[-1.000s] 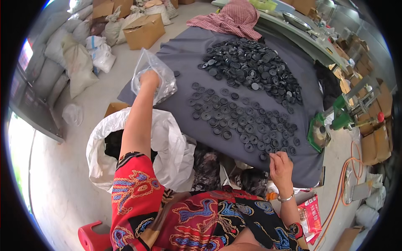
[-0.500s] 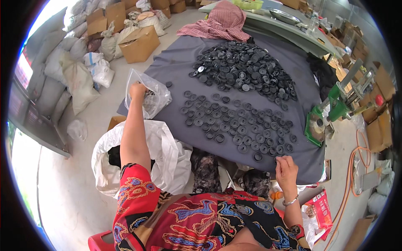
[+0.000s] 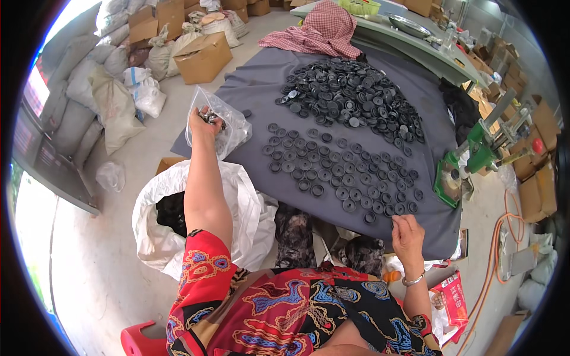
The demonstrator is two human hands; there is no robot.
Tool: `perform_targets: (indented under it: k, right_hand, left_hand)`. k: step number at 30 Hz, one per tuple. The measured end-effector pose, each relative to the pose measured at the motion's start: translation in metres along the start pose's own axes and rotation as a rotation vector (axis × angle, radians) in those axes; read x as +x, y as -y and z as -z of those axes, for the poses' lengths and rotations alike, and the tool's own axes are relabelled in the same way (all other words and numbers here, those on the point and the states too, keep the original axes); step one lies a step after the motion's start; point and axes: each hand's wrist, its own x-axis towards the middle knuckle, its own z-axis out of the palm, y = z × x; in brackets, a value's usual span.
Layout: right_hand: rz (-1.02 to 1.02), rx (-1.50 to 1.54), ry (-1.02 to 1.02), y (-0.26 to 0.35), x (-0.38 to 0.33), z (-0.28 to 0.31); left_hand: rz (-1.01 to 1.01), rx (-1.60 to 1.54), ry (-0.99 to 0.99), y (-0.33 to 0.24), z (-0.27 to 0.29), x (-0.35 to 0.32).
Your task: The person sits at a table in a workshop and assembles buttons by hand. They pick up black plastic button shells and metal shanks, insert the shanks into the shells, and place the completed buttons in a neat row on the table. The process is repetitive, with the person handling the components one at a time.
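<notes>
My left hand, palm up and fingers curled, holds a handful of small shiny metal pieces in the mouth of a clear plastic bag. That bag leans at the left edge of a grey cloth-covered table. By the table's front edge, my right hand has its fingers pinched together; whatever is between them, if anything, is hidden. Just beyond it, round black caps with a central hole lie spread out in loose rows. Farther back is a large heap of similar black caps.
A green hand press stands at the table's right edge. Below my left arm is a white sack holding black pieces. A checked cloth lies at the far end. Sacks and a cardboard box line the left; an orange hose lies right.
My left hand has come up from inside the clear bag and turned palm up, showing metal pieces in it. The right hand stays near the front edge. The view has shifted slightly.
</notes>
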Motion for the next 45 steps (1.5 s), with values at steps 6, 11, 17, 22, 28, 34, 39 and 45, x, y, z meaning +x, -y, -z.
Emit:
perform_targets:
  k: [6,11,17,22,28,34,39,45]
  right_hand:
    - [0.038,0.007,-0.016,0.01,0.009,0.007]
    - [0.11,0.052,-0.026,0.028,0.028,0.008]
    - [0.293,0.12,-0.051,0.043,0.056,-0.007]
    - [0.425,0.285,-0.104,0.073,0.1,-0.019]
    - [0.477,0.364,-0.118,0.129,0.149,-0.021]
    - [0.551,0.225,0.095,0.151,0.124,-0.064]
    - [0.502,0.208,0.239,0.137,0.099,-0.062]
    - [0.42,0.032,0.351,0.142,0.085,-0.053]
  left_hand:
    - [0.065,-0.266,0.159,0.009,0.004,0.013]
    - [0.151,-0.489,0.369,0.007,0.03,0.02]
    - [0.204,-0.534,0.377,0.003,0.023,-0.047]
    - [0.141,-0.368,0.401,0.003,0.013,-0.127]
    - [0.323,-0.163,0.487,0.064,0.006,-0.245]
    - [0.414,-0.019,0.52,0.117,0.058,-0.295]
    - [0.57,-0.038,0.489,0.142,0.078,-0.289]
    - [0.478,0.0,0.574,0.158,0.093,-0.295]
